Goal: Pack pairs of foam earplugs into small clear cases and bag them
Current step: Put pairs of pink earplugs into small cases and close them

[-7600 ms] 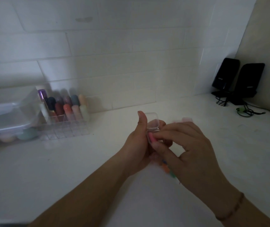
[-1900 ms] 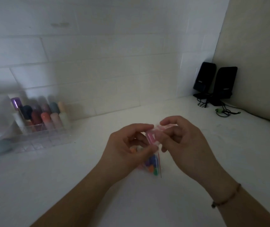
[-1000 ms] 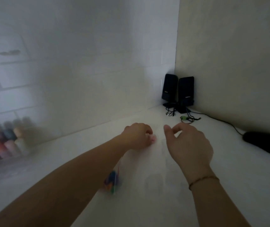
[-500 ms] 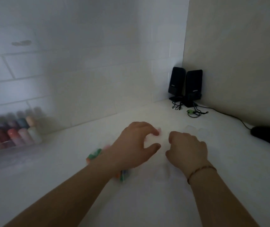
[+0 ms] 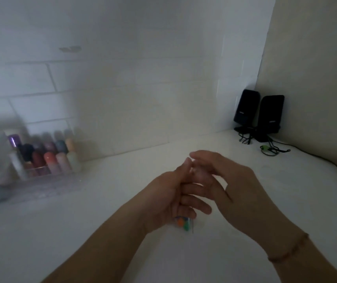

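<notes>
On the white counter (image 5: 122,231), both hands meet. The left hand (image 5: 169,199) holds the bag of earplugs (image 5: 183,223), hanging long-axis down beneath its fingers; the right hand (image 5: 231,193) is nearest, fingers loosely spread, apparently empty.

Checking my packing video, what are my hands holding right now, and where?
The left hand grips a clear bag of coloured earplugs near its top. Whether the right hand holds anything cannot be told.

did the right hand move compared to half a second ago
Yes. The right hand has lifted off the counter and opened up, meeting the left hand. Judged against the black speakers, it sits about as far left.
</notes>
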Available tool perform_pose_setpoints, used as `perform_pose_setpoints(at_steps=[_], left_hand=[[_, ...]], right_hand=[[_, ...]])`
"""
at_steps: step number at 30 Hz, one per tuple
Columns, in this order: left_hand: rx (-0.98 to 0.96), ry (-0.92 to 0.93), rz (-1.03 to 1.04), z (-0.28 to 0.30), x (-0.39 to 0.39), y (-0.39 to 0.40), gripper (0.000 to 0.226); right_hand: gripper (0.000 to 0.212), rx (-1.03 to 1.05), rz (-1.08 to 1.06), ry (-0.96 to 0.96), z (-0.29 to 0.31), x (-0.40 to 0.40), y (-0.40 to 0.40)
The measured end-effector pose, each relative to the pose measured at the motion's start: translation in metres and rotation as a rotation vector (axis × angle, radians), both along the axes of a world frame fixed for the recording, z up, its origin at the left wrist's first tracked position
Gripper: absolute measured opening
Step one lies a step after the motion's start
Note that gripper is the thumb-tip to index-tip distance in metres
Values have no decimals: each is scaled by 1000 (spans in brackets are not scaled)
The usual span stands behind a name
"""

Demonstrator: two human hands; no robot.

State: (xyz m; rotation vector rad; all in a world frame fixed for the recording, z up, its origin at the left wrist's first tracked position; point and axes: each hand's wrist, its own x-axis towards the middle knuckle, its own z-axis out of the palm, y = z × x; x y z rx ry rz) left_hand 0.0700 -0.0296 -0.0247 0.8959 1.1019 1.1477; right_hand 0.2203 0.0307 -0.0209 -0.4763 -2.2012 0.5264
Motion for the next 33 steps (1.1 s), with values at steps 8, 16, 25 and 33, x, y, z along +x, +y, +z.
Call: perform_pose_setpoints(at_steps=[8,16,25,33], left_hand=[[5,-281,33,-1,-7,2,59],[46,-233,94,-2,-10,4,60],[20,-266,117,-6,-10,6,69],[7,-200,149,-9,-9,8,75]], right_hand=[[33,115,-209,33,-10,-8,0],[26,171,-196,152,-10,-4,0],[20,301,-256,139,-14,-6,0],[21,248,-364,62,-17,-9,1]])
